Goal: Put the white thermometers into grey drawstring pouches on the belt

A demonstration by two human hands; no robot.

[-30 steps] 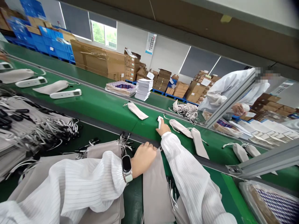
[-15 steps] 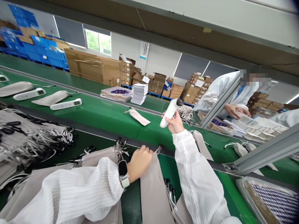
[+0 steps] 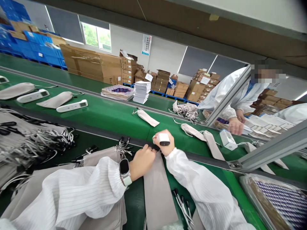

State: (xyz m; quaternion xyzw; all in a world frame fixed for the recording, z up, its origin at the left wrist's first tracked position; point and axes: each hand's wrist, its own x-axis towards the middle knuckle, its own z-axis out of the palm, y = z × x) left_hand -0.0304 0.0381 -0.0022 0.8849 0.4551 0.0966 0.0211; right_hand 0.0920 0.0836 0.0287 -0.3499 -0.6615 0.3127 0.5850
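My right hand (image 3: 165,144) is wrapped round a white handheld device (image 3: 163,139), its end pointing at the camera, right above the top of a flat grey drawstring pouch (image 3: 158,191). My left hand (image 3: 141,161), with a smartwatch on the wrist, pinches the open top edge of that pouch with curled fingers. The pouch lies lengthwise on the dark green table in front of me, and a stack of similar grey pouches (image 3: 103,156) lies to its left.
A green conveyor belt (image 3: 107,111) carries white devices (image 3: 72,105) and grey pouches (image 3: 147,117). Piles of pouches with cords (image 3: 35,137) sit at left. A person in a white coat (image 3: 230,92) works across the belt beside a small white box (image 3: 227,139). An aluminium frame bar (image 3: 271,150) crosses at right.
My right hand lifted the white device off the belt, raised it, then brought it down to the pouch's open top. My left hand stayed on the pouch. The other person set a white box down.
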